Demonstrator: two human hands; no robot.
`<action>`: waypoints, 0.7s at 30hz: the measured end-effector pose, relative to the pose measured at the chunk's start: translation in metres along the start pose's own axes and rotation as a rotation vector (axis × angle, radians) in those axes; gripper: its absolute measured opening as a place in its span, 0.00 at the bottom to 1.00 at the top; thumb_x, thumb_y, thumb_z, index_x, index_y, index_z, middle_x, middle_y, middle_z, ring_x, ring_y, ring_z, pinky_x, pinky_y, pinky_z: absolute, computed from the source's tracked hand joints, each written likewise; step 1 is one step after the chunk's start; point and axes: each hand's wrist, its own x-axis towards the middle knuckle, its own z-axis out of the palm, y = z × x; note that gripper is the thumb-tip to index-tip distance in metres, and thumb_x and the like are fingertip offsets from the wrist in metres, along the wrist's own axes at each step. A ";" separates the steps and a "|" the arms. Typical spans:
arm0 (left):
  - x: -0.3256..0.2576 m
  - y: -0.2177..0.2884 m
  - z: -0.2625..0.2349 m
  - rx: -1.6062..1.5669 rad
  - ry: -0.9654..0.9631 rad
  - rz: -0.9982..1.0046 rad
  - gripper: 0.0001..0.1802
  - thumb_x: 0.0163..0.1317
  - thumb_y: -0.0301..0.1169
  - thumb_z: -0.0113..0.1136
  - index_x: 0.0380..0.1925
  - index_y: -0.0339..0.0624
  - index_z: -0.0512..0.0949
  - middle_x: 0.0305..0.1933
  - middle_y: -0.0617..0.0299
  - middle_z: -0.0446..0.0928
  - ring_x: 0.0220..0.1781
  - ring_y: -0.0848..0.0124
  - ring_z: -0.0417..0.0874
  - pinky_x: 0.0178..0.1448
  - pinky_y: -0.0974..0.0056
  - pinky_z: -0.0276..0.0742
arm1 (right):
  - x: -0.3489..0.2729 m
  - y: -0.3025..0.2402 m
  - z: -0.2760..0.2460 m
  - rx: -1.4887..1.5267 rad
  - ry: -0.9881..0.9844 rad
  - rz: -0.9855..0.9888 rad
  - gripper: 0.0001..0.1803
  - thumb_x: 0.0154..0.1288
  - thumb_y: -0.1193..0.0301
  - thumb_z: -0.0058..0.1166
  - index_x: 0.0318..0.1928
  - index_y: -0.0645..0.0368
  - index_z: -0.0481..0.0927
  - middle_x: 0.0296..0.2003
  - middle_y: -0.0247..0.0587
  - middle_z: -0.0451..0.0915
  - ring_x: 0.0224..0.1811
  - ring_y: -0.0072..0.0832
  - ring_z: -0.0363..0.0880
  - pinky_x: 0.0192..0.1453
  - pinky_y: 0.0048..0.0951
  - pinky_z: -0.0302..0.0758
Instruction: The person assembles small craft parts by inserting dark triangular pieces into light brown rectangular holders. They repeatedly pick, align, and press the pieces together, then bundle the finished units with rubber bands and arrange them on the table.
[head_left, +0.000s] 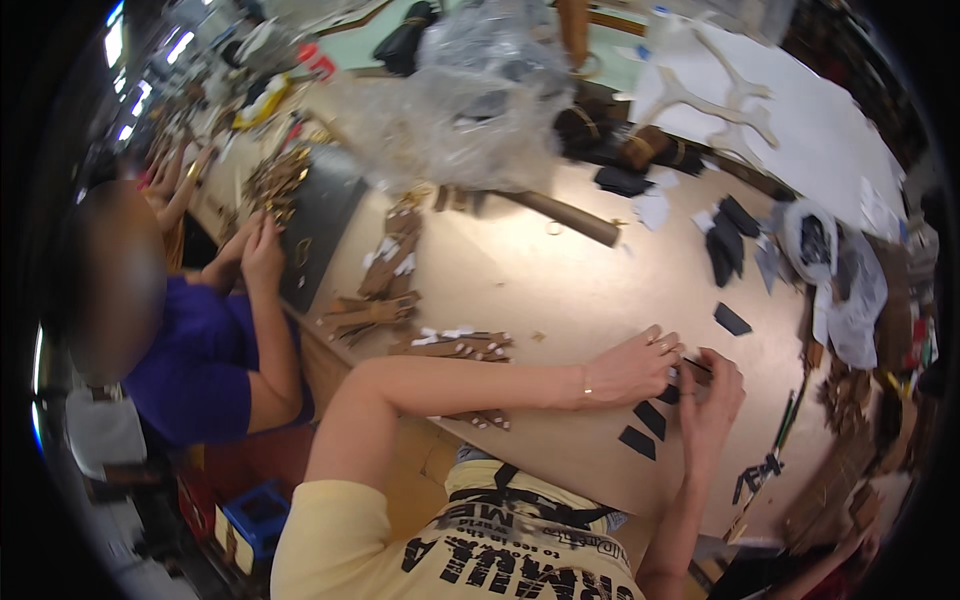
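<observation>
My left hand (640,368) reaches across the table, fingers bent together at a small dark flat piece (696,371). From the other side my right hand (712,392) pinches the same piece between thumb and fingers. The fingers partly hide it, so its full shape does not show. Just below the hands lie several black four-sided pieces (637,442) in a slanted row. Another black piece (732,319) rests alone beyond my right hand. Left of my forearm, brown strips with white tabs (460,346) are laid side by side.
A person in purple (215,360) sits at left, handling brassy-looking pieces (280,185). Clear plastic bags (465,125), a brown roll (565,215) and black bundles (728,245) lie toward the back. At right are a green pencil-like stick (787,415) and brown bundles (830,485).
</observation>
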 end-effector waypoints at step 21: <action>-0.175 -0.045 -0.144 -0.744 -0.113 -0.824 0.13 0.53 0.28 0.73 0.39 0.35 0.85 0.31 0.58 0.81 0.31 0.68 0.79 0.38 0.66 0.74 | -0.016 -0.041 -0.024 0.454 -0.209 -0.079 0.19 0.58 0.69 0.68 0.49 0.56 0.81 0.38 0.38 0.82 0.45 0.36 0.78 0.55 0.36 0.70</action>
